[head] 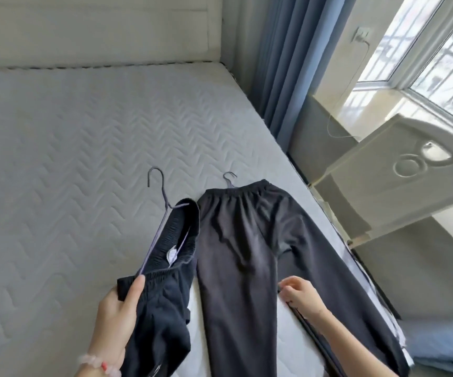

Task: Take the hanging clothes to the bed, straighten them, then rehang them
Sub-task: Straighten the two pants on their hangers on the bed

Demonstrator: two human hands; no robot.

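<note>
Black trousers [247, 254] lie flat on the grey quilted mattress [70, 145], waistband away from me, with a hanger hook [229, 176] poking out above the waistband. My right hand [298, 292] pinches the inner edge of their right leg. My left hand [116, 311] grips the waistband of a second dark pair of trousers [165, 295], held above the mattress on a purple wire hanger [160, 213] whose hook points away from me.
A white padded headboard [92, 31] runs along the far side. Blue curtains [296, 63] hang at the right. Beyond the bed's right edge stands a white bedside cabinet [399, 170] under a bright window [437, 44].
</note>
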